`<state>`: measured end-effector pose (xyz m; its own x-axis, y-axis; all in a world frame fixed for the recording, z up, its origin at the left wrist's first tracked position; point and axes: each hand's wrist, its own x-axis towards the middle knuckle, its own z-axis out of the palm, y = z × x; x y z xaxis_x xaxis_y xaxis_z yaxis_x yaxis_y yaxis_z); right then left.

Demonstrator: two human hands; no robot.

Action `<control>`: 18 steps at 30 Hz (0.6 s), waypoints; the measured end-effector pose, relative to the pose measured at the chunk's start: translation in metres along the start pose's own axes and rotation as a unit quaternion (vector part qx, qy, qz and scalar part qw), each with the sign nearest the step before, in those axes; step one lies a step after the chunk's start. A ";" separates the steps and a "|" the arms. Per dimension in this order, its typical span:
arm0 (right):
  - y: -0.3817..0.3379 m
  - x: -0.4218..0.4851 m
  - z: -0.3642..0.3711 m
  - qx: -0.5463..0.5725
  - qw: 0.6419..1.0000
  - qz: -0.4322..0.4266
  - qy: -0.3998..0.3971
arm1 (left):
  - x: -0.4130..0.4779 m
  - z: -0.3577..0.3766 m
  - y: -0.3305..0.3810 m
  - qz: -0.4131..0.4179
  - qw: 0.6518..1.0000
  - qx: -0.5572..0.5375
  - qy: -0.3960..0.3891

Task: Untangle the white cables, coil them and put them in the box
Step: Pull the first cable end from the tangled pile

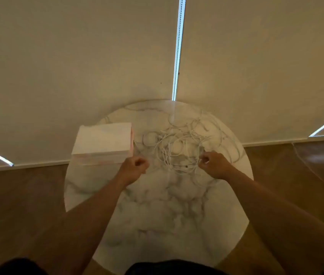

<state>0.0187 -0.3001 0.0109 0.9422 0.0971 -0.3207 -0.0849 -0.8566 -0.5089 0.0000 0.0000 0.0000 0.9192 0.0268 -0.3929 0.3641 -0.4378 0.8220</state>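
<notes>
The heap of thin white cables lies knotted on the round marble-patterned table, nothing coiled. The closed white cardboard box sits just beside it. The left hand is fisted, apparently empty; the right hand, fingers curled, touches the heap's edge, grip unclear.

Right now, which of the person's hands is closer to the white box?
Left. The left hand is curled just off the near right corner of the box; the right hand is farther right, at the cable tangle.
</notes>
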 end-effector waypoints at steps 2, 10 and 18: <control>0.008 -0.001 0.010 0.002 1.000 0.018 0.000 | 0.002 0.008 -0.010 -0.032 0.999 -0.022 -0.009; 0.029 0.003 0.051 -0.007 0.998 0.056 0.001 | -0.001 0.033 -0.050 -0.120 0.990 -0.074 -0.025; 0.038 0.000 0.073 -0.047 0.994 0.062 -0.071 | 0.007 0.037 -0.058 -0.147 0.984 -0.094 -0.026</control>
<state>-0.0085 -0.2953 -0.0668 0.8708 0.0528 -0.4888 -0.1602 -0.9095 -0.3836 -0.0206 -0.0077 -0.0661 0.7633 0.0799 -0.6410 0.6385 -0.2443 0.7298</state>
